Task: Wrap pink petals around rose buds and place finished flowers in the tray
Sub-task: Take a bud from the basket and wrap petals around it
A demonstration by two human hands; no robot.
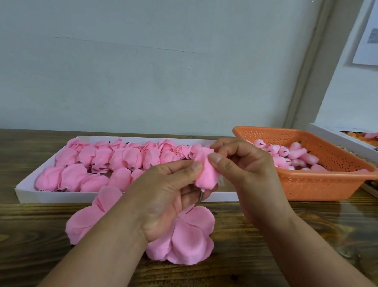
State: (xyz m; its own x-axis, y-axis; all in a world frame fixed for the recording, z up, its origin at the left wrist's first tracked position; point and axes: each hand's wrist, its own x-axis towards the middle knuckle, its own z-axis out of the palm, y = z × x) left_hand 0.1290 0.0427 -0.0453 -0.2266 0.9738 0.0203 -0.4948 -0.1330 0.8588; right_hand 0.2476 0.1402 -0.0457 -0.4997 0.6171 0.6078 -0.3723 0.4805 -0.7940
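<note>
A pink rose bud [205,171] with a short dark stem is held up in front of me, above the table. My left hand [165,195] pinches its left side with thumb and fingers. My right hand [246,168] pinches its upper right side. Below the hands, a flat ring of pink petals [186,238] lies on the wooden table, and another petal piece [87,217] lies to its left. The white tray [29,190] behind holds several finished pink flowers [108,163].
An orange perforated basket [322,185] at the right holds several bare pink buds [293,155]. A white box [346,140] with more pink and orange pieces sits at the far right edge. The wall stands close behind the tray.
</note>
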